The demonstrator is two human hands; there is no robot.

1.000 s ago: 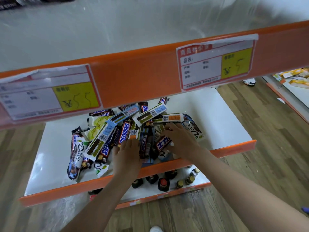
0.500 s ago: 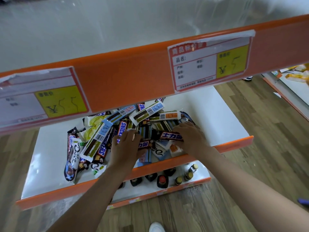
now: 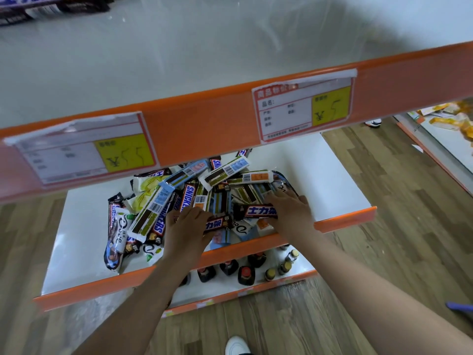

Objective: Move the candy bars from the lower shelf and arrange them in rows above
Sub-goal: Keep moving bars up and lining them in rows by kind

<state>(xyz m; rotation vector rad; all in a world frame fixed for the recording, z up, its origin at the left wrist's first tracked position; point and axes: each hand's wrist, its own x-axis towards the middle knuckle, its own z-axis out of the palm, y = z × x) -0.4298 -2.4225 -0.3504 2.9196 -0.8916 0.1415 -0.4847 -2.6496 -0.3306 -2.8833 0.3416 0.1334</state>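
Wood-plank floor (image 3: pixel 384 226) ran under an orange-edged retail rack with 3 visible levels. Upper shelf (image 3: pixel 179 67) was white and mostly bare; a few dark candy bars (image 3: pixel 30 6) sat at its far left corner, partly cut off by the frame. 2 price tags (image 3: pixel 304 108) with yellow ¥ panels were stuck on its orange front lip.

Lower shelf (image 3: pixel 332 180) carried a loose pile of candy bars (image 3: pixel 179 198): Snickers wrappers, white-blue-green barcode-side bars, Dove packs at the left and front. Nothing in rows, bars overlapping at mixed angles.

Left hand (image 3: pixel 188 226) was palm-down on the front of the pile, fingers curled round 1 dark bar with Chinese lettering (image 3: pixel 217 224), which stuck out to the right of the hand. Right hand (image 3: pixel 291 213) was also palm-down; a second dark Chinese-lettered bar (image 3: pixel 258 211) lay against its fingers, thumb side on the bar. Couldn't tell if that was a full grip or just contact. The 2 bars sat near each other, end to end, between both hands.

Bottom shelf (image 3: pixel 230 295) held small dark bottles (image 3: pixel 245 275) and gold-capped ones (image 3: pixel 284 267). White shoe tip (image 3: pixel 236 345) showed at the bottom edge. Another rack with yellow packs (image 3: pixel 450 119) stood at far right.
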